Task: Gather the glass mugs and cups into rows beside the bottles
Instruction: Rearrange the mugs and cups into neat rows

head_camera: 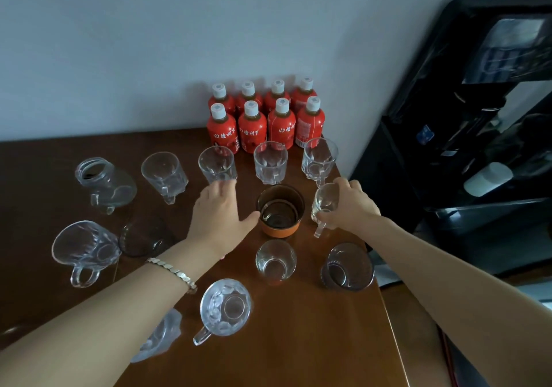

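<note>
Two hands reach out over the brown table [313, 342]. The left hand [221, 207] is open and palm down, with its fingers straight and spread. Its fingertips are just in front of one mug in the row of four clear mugs [270, 162]. Its thumb is right by the side of the brown cup [280, 210], and it is hard to tell if they touch. A bracelet [173, 273] sits on that wrist. The right hand [349, 204] curls round a small clear mug [324, 204] and grips it from the right, close to the table's right edge.

Eight red bottles [265, 118] stand in two rows at the far right corner, by the wall. The row of four clear mugs stands just in front of them and runs to the left. A glass jug [104, 183] is at the left end.

Nearer the person are a big mug [86, 249], a dark cup [145, 236], a small glass [275, 262] and a patterned mug [225, 307]. A tinted glass [346, 267] stands close to the right edge. One more mug [161, 336] is half hidden under the left arm.

A black machine [478, 118] stands past the right edge. Bare wood shows near the right corner close to the person and along the far left edge.
</note>
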Demonstrator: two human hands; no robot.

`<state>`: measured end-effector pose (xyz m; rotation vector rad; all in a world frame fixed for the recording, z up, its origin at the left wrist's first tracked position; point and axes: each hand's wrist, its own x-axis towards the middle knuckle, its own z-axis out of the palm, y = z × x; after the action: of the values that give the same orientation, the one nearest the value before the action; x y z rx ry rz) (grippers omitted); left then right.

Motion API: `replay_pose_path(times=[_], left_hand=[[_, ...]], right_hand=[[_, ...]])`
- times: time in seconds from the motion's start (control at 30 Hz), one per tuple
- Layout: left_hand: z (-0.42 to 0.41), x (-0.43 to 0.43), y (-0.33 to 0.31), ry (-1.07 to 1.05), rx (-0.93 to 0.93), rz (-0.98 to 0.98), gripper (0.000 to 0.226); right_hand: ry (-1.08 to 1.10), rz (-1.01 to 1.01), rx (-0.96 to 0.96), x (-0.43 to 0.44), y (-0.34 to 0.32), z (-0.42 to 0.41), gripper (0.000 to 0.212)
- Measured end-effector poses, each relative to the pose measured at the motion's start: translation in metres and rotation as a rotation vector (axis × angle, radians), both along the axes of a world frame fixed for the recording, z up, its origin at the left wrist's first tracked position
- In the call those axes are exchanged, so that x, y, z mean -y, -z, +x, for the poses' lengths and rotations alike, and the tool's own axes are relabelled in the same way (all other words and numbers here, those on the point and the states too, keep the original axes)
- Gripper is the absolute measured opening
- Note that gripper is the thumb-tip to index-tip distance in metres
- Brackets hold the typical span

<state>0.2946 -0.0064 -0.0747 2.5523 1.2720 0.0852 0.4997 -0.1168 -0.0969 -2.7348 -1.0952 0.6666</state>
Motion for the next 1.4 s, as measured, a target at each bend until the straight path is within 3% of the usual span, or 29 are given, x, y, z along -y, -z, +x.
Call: replay_pose_path(times=[0.27,0.4,0.57,0.83,1.1,1.27,1.4], left_hand=[[0.042,0.021,-0.005,0.135,-0.097,-0.188,0.090],[0.053,0.021,-0.004,0.100,-0.155,-0.195,0.091],[0.054,0.019,-0.004,0.078,-0.125,-0.240,0.092],[0.051,0.014,-0.001,0.127,-0.117,-0.239,0.095],[0.037,0.021,-0.009,0.116,-0.081,-0.237,0.096],[-0.008,0.039,-0.025,0.048,0.050,-0.193,0.075],[-0.051,0.060,-0.025,0.079,-0.052,-0.233,0.069]], right_hand=[[-0.222,-0.045,-0.112,0.019,-0.004,0.017,0.091],[-0.123,-0.063,-0.046,0.019,-0.003,0.017,0.100],[-0.033,0.017,-0.046,0.012,0.003,0.016,0.084],[-0.091,0.023,-0.022,0.011,0.007,0.017,0.085],[-0.028,0.025,-0.017,0.019,-0.002,0.001,0.099],[-0.194,0.293,-0.007,0.043,-0.040,-0.047,0.062],[-0.301,0.013,-0.132,0.048,-0.042,-0.099,0.068]])
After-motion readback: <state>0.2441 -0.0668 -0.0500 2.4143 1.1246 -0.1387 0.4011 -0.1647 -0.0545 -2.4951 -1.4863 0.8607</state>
